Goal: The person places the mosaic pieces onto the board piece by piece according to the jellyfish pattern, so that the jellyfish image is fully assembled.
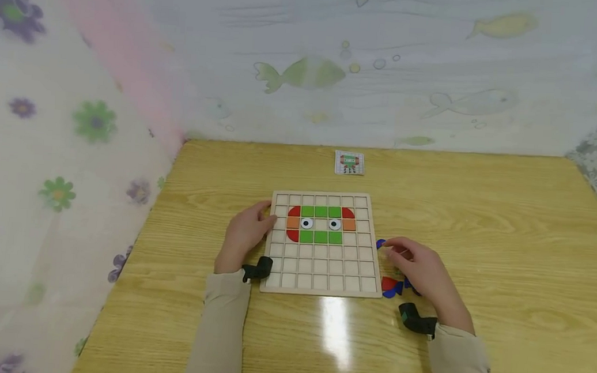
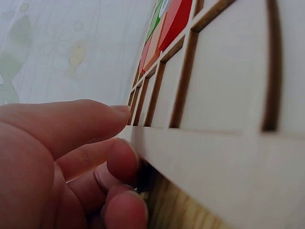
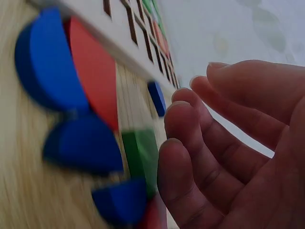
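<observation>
Left hand (image 1: 245, 237) rests with relaxed fingers against the left edge of the square wooden grid board (image 1: 322, 269) lying mid-table on the yellow wooden table (image 1: 508, 236), while the right hand (image 1: 422, 270), fingers loosely curved and seemingly holding nothing, hovers over loose blue, red and green wooden pieces (image 3: 71, 95) just beside the board's right edge.

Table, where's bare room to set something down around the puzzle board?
The table is bare right of the right hand, and between board and card. Crowded: loose pieces by the board's right edge; the left hand at its left edge.
</observation>
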`<action>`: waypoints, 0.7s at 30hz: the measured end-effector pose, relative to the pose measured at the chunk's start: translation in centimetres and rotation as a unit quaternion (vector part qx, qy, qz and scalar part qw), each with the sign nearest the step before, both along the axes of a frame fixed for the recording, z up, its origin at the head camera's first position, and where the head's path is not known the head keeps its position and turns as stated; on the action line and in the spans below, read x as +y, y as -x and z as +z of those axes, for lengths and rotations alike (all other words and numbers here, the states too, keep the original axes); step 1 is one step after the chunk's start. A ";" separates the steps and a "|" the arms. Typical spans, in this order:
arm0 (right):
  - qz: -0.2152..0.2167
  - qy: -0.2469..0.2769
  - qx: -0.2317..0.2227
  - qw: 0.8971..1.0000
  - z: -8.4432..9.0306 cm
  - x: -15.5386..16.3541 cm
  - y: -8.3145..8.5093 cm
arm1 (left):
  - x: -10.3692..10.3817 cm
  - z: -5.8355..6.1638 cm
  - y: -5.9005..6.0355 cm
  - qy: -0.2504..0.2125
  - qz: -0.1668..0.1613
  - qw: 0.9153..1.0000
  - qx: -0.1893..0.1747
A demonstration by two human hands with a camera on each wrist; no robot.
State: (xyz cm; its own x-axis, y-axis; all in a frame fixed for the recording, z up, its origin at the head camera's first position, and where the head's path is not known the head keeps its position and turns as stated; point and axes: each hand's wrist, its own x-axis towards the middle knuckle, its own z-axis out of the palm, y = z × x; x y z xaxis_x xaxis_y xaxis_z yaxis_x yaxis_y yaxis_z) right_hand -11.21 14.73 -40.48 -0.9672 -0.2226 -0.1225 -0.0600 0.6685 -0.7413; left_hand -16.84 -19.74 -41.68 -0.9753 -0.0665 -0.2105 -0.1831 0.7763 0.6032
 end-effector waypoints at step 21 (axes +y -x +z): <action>-0.057 -0.066 -0.017 0.996 0.0 5.6 -0.6 | 0.0 -0.4 0.1 0.009 -0.008 1.000 0.018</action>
State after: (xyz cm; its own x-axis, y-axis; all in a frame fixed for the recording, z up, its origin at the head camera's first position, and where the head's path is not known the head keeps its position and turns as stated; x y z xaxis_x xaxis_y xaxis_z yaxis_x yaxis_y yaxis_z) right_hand -10.62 20.33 -40.47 -0.9799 -0.0915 -0.1773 0.0457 0.7618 -0.6462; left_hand -16.98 -19.79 -42.06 -0.9832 -0.0539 -0.1744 -0.1489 0.7894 0.5955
